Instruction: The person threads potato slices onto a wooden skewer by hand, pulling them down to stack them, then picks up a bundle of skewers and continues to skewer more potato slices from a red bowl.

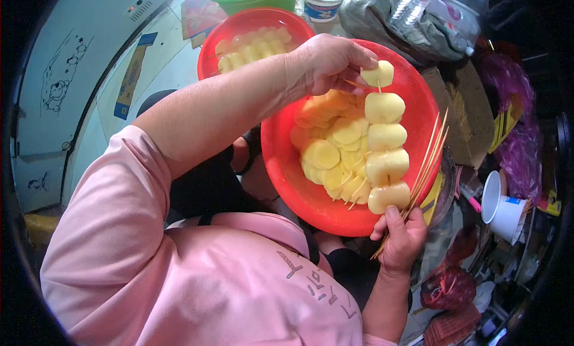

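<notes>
At the top of an upright skewer, my left hand (pixel 335 65) has its fingers closed on a pale yellow piece (pixel 378 74). Below that piece, several thick peeled chunks (pixel 387 166), which look like potato, are threaded in a column. My right hand (pixel 403 238) is closed at the column's lower end, around a bundle of thin wooden skewers (pixel 431 157) that fans up to the right. Both hands are over or beside a large red basin (pixel 275 181). Inside it lie many round yellow slices (pixel 323 154), with more orange ones (pixel 323 107) near my left hand.
Behind is a second red basin (pixel 207 47) with loaded skewers (pixel 257 52), plus a green tub (pixel 257 0) and a white bucket (pixel 323 10). A grey sack (pixel 371 20), cardboard (pixel 457 130), purple plastic (pixel 520 130) and a white cup (pixel 505 217) stand right.
</notes>
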A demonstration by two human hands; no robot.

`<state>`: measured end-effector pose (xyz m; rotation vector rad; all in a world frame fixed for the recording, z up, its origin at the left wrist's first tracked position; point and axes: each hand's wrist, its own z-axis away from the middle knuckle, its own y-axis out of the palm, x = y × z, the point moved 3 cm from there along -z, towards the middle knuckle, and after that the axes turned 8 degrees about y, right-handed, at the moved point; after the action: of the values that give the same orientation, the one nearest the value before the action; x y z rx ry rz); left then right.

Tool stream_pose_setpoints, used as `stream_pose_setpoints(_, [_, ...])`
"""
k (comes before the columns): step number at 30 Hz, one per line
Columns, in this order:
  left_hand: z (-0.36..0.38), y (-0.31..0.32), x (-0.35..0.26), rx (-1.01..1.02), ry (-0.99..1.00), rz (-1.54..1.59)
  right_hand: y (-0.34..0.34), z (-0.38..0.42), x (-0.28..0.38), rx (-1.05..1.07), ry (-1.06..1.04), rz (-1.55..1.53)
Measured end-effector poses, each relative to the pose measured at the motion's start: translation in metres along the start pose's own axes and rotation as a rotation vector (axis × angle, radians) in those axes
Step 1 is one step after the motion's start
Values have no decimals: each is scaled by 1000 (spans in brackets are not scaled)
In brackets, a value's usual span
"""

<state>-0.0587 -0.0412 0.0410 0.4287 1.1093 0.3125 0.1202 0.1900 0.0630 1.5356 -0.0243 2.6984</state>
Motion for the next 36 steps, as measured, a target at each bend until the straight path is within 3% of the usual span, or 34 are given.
stream_pose_setpoints(8, [2,6,6,166,-196,-220,-2,-1,-4,0,13,-26])
stream_pose_setpoints(21, [5,10,9,171,-181,-262,-1,-3,-4,9,31,-51])
stream_pose_setpoints(27, [5,16,16,90,-80,-206,0,-7,-3,-7,45,-150])
stream_pose_setpoints(31, [9,16,37,153,-94,-355,-8,-10,-11,-52,109,-257])
stream_pose_setpoints(33, [18,22,48,188,-122,-646,-9,-9,-12,-59,117,-288])
stream_pose_setpoints(36, [23,24,74,219,-157,-762,-9,-4,-18,-139,168,-361])
